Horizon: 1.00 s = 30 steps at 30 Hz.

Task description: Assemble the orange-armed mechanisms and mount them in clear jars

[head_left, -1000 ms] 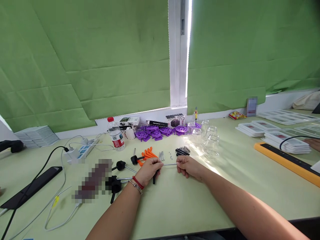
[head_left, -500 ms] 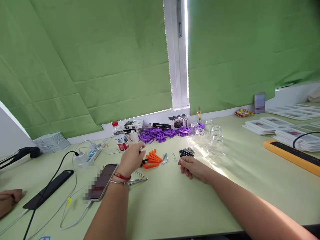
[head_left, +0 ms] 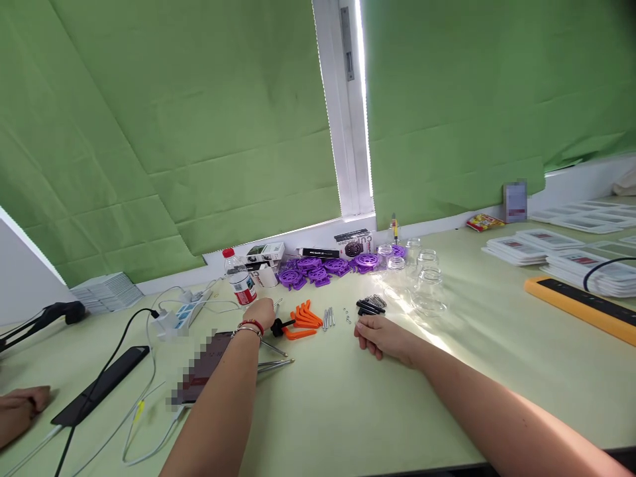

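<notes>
My left hand (head_left: 262,313) is closed just left of the orange hooked pieces (head_left: 305,315); what its fingers hold, if anything, is hidden. A thin metallic tip shows beyond it. A black knob-like part (head_left: 277,327) lies right beside that hand. Long metal rods (head_left: 275,364) extend from under the left wrist. My right hand (head_left: 377,334) rests on the table with curled fingers, their contents out of sight. Directly beyond it lie black rod-like pieces (head_left: 368,307) and small springs (head_left: 380,299). Silver screws (head_left: 328,318) and tiny metal bits (head_left: 347,316) lie between the hands.
Purple plastic parts (head_left: 318,271) line the back, with a red-capped bottle (head_left: 239,278) at their left and glass jars (head_left: 428,288) at right. A phone (head_left: 203,371) and cables lie left. Another person's hand (head_left: 24,407) is at far left; an orange power strip (head_left: 576,308) is right.
My left hand has moved slightly left from above the black part, uncovering it, and its fingers have closed. My right hand stays in place.
</notes>
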Each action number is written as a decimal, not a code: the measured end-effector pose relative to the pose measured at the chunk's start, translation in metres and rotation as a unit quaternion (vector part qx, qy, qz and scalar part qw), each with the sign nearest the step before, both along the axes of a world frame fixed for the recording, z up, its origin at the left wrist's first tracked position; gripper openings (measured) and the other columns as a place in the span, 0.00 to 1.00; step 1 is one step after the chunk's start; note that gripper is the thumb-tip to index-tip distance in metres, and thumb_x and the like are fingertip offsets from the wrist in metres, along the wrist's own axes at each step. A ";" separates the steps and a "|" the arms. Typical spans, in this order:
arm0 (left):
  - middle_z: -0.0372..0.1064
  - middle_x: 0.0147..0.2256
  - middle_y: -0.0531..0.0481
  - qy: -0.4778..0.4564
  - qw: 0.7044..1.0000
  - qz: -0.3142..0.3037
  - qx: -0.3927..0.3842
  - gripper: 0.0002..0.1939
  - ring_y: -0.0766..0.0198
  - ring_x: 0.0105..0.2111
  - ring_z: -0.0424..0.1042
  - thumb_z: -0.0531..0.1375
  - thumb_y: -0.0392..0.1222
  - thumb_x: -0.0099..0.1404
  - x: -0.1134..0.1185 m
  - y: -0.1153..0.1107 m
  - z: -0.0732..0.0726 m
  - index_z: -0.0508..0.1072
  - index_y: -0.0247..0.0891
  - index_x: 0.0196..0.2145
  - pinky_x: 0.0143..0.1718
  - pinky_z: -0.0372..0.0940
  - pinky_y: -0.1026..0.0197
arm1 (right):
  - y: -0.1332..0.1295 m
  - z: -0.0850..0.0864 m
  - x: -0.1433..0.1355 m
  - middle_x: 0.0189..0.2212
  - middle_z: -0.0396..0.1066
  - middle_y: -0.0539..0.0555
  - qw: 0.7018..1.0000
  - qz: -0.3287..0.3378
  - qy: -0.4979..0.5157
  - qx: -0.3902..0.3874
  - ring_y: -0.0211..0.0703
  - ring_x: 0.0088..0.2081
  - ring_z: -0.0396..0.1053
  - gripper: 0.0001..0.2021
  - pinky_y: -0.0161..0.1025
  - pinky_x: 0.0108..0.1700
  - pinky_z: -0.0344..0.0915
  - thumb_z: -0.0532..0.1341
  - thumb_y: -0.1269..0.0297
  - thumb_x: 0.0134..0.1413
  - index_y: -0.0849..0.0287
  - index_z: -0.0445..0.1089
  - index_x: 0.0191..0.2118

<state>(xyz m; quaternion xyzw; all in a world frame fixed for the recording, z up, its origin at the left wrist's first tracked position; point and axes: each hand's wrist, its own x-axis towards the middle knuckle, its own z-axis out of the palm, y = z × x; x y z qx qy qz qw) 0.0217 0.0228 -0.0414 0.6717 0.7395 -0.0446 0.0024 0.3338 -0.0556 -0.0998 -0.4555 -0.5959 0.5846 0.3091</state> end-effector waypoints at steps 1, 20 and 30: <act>0.72 0.43 0.35 0.001 1.000 -0.001 -0.006 0.11 0.53 0.42 0.72 0.55 0.37 0.59 -0.001 0.001 -0.002 0.74 0.35 0.37 0.36 0.64 0.60 | 0.000 0.000 0.000 0.24 0.66 0.50 1.000 0.001 -0.001 0.000 0.30 0.20 0.58 0.15 0.30 0.21 0.58 0.56 0.51 0.56 0.60 0.64 0.30; 0.73 0.41 0.33 -0.001 1.000 -0.003 -0.019 0.13 0.51 0.42 0.72 0.52 0.36 0.60 -0.007 0.000 0.004 0.75 0.32 0.36 0.37 0.63 0.59 | 0.001 -0.003 0.001 0.24 0.66 0.49 1.000 0.008 -0.006 0.010 0.30 0.21 0.58 0.16 0.30 0.21 0.59 0.55 0.50 0.57 0.60 0.64 0.31; 0.71 0.36 0.39 -0.082 0.975 -0.187 0.085 0.12 0.54 0.38 0.70 0.49 0.40 0.65 0.092 -0.072 0.025 0.71 0.37 0.33 0.41 0.60 0.56 | 0.004 -0.007 0.002 0.25 0.66 0.49 1.000 0.018 -0.009 0.019 0.31 0.21 0.58 0.15 0.30 0.21 0.59 0.55 0.50 0.56 0.59 0.63 0.31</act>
